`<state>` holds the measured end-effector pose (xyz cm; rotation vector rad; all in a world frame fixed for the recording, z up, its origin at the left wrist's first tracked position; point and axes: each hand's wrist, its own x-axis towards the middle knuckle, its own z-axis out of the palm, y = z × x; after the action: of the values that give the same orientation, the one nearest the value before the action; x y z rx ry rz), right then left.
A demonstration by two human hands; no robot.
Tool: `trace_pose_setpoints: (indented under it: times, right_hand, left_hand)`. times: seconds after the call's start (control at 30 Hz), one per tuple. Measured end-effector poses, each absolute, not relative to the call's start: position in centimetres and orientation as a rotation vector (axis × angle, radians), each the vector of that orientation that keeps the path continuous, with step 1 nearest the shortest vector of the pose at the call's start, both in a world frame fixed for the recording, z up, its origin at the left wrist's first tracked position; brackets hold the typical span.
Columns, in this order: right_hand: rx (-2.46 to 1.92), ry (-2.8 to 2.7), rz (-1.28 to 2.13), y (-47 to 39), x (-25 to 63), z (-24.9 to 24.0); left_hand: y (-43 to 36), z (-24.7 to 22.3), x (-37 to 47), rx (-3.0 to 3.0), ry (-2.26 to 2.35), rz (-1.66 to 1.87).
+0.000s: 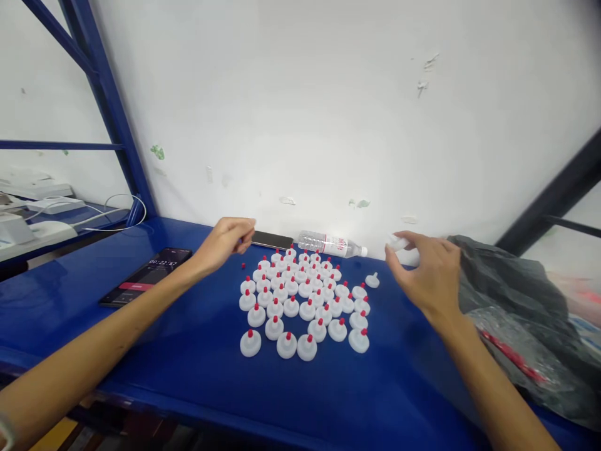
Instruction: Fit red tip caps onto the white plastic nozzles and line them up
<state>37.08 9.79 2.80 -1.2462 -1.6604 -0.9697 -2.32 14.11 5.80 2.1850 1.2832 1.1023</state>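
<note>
My right hand [425,266] pinches a white plastic cap [397,242] between thumb and fingers, above the right side of the blue table. My left hand [228,238] is closed, fingertips pressed together, over the table's back left; what it holds, if anything, is hidden. Between my hands stand many white caps with red tips [291,306], grouped on the table. One white cap without a red tip [372,280] lies at the group's right. A small red tip [243,266] lies alone below my left hand.
A phone showing a timer [150,275] lies at left, a dark flat device [272,240] and a clear bottle [328,245] at the back. A dark plastic bag [502,282] and a clear bag with red pieces [514,357] are at right. Blue posts [106,94] rise at left.
</note>
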Motion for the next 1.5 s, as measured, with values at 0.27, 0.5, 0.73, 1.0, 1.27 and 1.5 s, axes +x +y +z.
trace_pose_setpoints:
  times: [0.27,0.5,0.73,1.0,1.27,1.5]
  right_hand:
    - [-1.430,-1.651,-0.665,9.9,36.3,2.3]
    - [-1.552,-1.728,-0.560,9.8,37.5,2.5]
    - [-1.576,-1.596,-0.526,9.8,37.9,2.8]
    - [-1.986,-1.692,-0.316,10.5,39.0,2.5]
    - [-2.183,-1.882,-0.085,11.6,41.3,0.1]
    - [-2.211,-1.938,0.050,12.1,41.9,-0.7]
  left_hand:
    - [15.8,3.1,-3.2,2.558,1.715,0.644]
    - [16.3,3.6,-4.1,2.566,1.868,0.255]
    - [15.9,4.0,-4.5,2.455,1.974,-0.053]
    - [16.1,3.8,-4.4,2.438,1.969,-0.086]
    - [15.9,3.9,-4.3,2.442,1.929,-0.077]
    - [15.7,4.0,-4.2,2.436,1.929,-0.063]
